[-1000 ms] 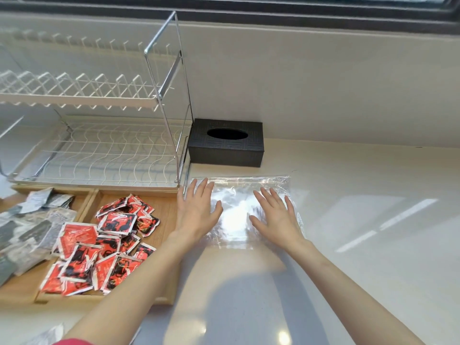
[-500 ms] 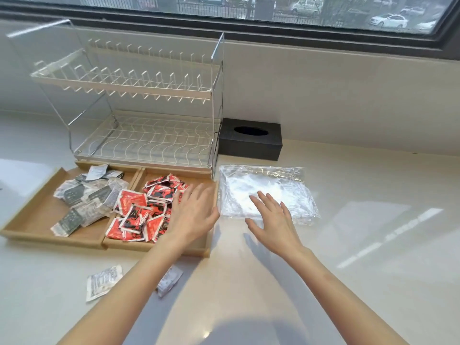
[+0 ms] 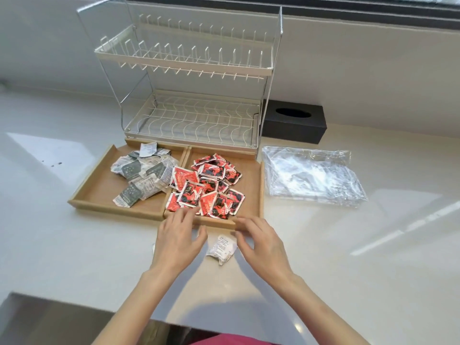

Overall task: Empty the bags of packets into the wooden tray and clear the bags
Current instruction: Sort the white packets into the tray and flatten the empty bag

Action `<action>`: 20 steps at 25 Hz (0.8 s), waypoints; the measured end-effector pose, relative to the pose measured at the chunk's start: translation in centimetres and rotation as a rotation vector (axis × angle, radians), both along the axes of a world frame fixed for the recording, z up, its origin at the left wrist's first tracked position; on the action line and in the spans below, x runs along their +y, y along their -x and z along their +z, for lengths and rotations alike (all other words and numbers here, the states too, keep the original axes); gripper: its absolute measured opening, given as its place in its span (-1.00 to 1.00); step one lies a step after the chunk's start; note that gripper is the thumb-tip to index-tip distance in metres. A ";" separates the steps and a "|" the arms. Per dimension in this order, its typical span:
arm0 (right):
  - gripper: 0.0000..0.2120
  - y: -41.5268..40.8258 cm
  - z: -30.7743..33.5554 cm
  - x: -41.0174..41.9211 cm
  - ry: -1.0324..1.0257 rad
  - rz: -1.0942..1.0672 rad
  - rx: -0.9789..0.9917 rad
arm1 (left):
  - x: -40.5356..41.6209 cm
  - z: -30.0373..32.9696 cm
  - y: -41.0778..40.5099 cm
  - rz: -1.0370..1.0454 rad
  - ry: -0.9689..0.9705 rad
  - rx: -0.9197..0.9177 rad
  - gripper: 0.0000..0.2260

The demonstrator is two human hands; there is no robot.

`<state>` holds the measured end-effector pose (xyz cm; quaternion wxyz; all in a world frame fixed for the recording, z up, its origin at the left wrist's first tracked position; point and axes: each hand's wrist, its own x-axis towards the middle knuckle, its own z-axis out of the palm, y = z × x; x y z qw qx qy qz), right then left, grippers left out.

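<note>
hands off flat crinkled bags (image 3: pixel 313 178) | fingers relaxed, flanking white packet (image 3: pixel 221 249)

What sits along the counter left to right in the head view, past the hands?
Grey-white packets → red packets, both in the wooden tray → clear bags.

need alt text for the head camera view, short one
Two open hands, left and right, reach for a white packet on the counter before a wooden tray of grey and red packets. Empty clear bags lie right of the tray.
</note>
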<state>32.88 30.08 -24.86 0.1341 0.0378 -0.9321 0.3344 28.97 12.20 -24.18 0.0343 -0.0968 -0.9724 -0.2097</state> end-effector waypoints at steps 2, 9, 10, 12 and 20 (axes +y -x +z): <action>-0.63 -0.2 -0.7 -1.8 -0.023 0.040 -0.077 | -1.9 -1.2 -0.5 -0.002 0.019 -0.027 -0.51; -0.70 -1.2 -5.4 -6.1 -0.307 0.043 -0.179 | -6.7 -5.8 -2.0 -0.049 0.125 -0.050 -0.58; -0.67 -1.2 -5.8 -6.3 -0.301 0.022 -0.161 | -7.2 -6.1 -1.9 -0.070 0.113 -0.019 -0.61; -0.61 -1.4 -5.9 -6.6 -0.305 -0.014 -0.165 | -7.8 -6.4 -1.5 -0.104 0.090 0.035 -0.65; -0.75 -1.3 -5.3 -8.1 -0.155 -0.107 -0.160 | -10.1 -6.5 0.0 -0.212 -0.082 0.063 -0.71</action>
